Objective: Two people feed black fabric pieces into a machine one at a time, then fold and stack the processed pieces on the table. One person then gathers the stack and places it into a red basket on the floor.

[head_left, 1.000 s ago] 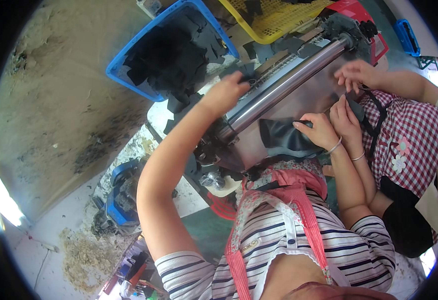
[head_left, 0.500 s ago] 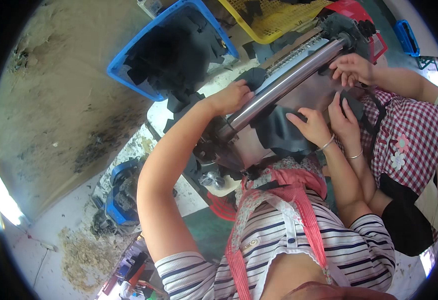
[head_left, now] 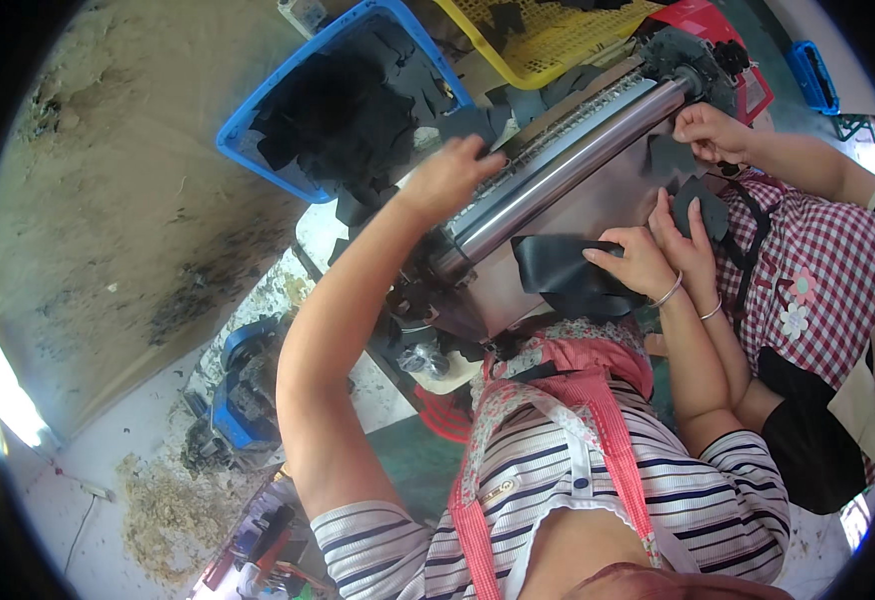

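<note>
My left hand (head_left: 448, 182) is raised at the far side of the machine's steel roller (head_left: 568, 180), slightly blurred. Its curled fingers meet a small black leather-like piece (head_left: 473, 124). On the near side, my right hand (head_left: 640, 262) grips a bundle of smooth black leather-like pieces (head_left: 563, 272) over the sloping metal plate (head_left: 503, 295), thumb on top. Beside it, a co-worker's hand (head_left: 690, 222) holds more dark pieces (head_left: 703, 203). The co-worker's other hand (head_left: 715, 133) pinches a dark piece (head_left: 672, 156) at the roller's right part.
A blue basket (head_left: 248, 120) heaped with black pieces stands beyond my left hand. Behind the machine is a yellow basket (head_left: 518, 72). The co-worker in a checked apron (head_left: 818, 270) sits close on my right. A blue machine part (head_left: 243, 390) stands lower left.
My left hand has lifted off the roller's edge toward the blue basket with a black piece. My right hand's bundle has shifted slightly down. The co-worker has brought a dark piece to the roller.
</note>
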The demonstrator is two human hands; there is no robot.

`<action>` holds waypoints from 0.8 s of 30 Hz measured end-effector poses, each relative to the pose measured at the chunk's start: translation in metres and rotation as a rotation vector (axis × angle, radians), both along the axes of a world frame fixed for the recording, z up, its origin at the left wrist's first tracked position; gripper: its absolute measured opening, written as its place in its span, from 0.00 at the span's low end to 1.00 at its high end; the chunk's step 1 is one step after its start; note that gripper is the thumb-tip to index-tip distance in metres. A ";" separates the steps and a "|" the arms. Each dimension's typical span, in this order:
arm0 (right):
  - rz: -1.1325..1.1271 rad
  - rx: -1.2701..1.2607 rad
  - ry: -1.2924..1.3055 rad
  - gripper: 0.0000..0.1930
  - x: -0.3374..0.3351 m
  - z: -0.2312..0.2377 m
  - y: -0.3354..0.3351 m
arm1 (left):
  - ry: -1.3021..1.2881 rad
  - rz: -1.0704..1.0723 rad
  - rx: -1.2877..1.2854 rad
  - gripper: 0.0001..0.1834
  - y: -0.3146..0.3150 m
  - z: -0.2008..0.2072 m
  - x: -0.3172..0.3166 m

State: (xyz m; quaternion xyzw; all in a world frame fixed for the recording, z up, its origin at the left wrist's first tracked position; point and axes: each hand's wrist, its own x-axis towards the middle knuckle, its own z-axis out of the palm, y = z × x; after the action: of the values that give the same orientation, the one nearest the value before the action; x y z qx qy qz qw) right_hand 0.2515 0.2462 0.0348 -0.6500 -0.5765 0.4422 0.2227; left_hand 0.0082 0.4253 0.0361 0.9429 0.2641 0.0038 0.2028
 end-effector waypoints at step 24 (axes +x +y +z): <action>-0.036 0.090 0.251 0.08 -0.022 0.076 0.009 | -0.221 -0.232 -0.443 0.15 -0.028 0.104 -0.003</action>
State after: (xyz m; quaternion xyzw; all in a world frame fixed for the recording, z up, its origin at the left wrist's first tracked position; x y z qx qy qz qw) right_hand 0.2291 0.2552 0.1111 -0.5889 -0.5518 0.4897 0.3301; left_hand 0.0053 0.3972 0.1400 0.8934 0.1248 0.0256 0.4309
